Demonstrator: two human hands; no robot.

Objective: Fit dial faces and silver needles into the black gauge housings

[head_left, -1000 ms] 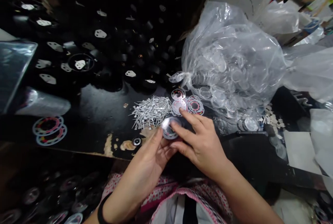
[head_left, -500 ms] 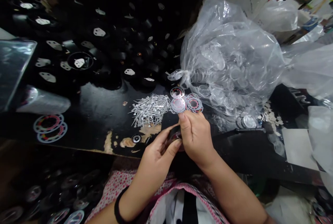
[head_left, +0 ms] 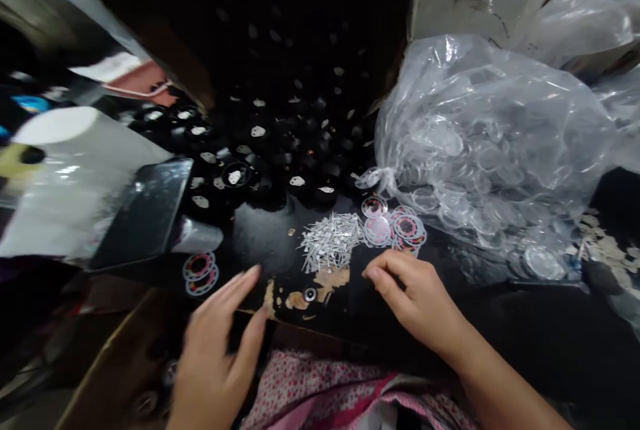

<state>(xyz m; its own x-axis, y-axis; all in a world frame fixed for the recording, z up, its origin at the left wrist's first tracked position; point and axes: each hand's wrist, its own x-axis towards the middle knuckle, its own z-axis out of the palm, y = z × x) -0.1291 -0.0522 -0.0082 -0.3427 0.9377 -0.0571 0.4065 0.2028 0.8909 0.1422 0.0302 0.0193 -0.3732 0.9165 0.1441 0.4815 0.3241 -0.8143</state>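
The scattered pile of pins point(head_left: 333, 240) lies between the spread, seemingly empty left hand point(head_left: 213, 357) and the curled right hand point(head_left: 420, 297), nearer the right, whose contents I cannot tell, with printed discs point(head_left: 407, 225) just beyond it.

Pin pile point(head_left: 331, 241) left of round discs point(head_left: 377, 230) | bag point(head_left: 493, 137) right

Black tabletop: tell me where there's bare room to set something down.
The shiny stretch of tabletop between the left pair of printed discs and the pin pile, bar one small chip. The dark strip between the right forearm and clear bag looks bare too. Crowded: the back, with black parts.
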